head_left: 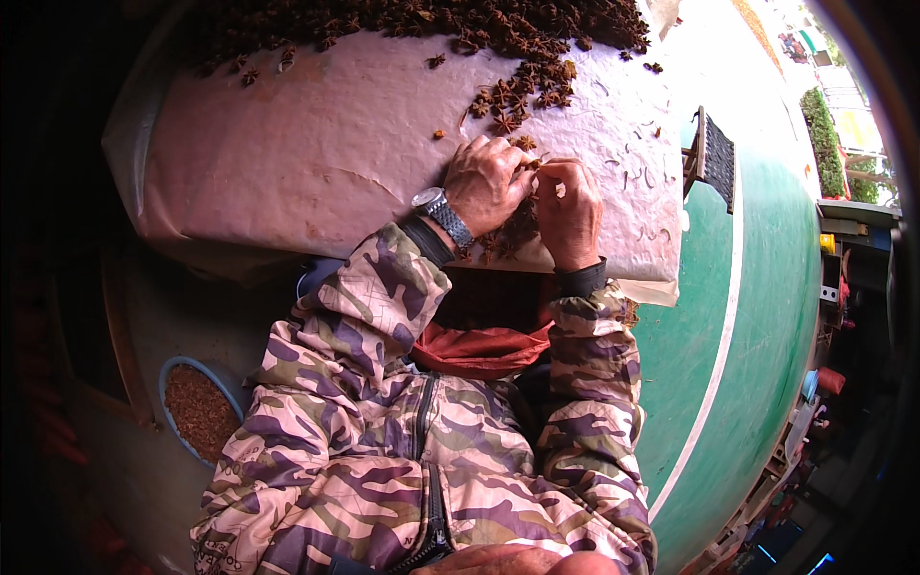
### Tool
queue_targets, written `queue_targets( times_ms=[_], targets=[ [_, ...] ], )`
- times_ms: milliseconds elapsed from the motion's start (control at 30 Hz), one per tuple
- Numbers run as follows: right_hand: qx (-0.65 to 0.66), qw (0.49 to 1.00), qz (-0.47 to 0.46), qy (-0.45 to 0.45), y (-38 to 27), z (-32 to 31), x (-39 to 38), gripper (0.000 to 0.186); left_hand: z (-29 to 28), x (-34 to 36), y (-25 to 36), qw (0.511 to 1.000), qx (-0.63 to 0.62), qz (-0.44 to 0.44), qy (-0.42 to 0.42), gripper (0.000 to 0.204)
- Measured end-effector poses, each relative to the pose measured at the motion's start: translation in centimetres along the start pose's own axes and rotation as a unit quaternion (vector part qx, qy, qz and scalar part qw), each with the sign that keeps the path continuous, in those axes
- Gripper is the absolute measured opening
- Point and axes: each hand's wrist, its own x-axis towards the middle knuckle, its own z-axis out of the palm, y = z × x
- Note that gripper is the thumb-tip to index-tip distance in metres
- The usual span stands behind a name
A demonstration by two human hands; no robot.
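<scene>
A sheet-covered table (pixel 297 134) bears a heap of dark star anise (pixel 537 24), with scattered pods trailing toward me. My left hand (pixel 481 187), with a steel watch on the wrist, is closed in a pinch at a small star anise piece (pixel 531 167). My right hand (pixel 570 211) meets it from the right, thumb and forefinger pinched at the same piece, which is partly hidden by fingertips. More loose pods (pixel 513 230) lie between and under my hands. Below the table's near edge sits an open red sack (pixel 479 350).
On the floor at my left is a blue-rimmed tub (pixel 201 407) of brown bits. A dark crate (pixel 714 158) stands beyond the table's right side on a green floor (pixel 767 316) with a white line. Assorted objects line the far right, near a hedge (pixel 822 144).
</scene>
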Motion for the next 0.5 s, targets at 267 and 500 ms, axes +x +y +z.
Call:
queue_targets(
  times_ms=[267,500],
  targets=[
    [0.162,0.976,0.115,0.087,1.4,-1.1,-0.1,0.011,-1.0,0.1,0.8,0.970,-0.199,-0.139,0.000,0.020],
    [-0.240,0.956,0.156,0.062,7.9,-5.2,0.1,0.015,-2.3,0.0,0.6,0.995,-0.041,-0.081,-0.040,0.016]
  ],
)
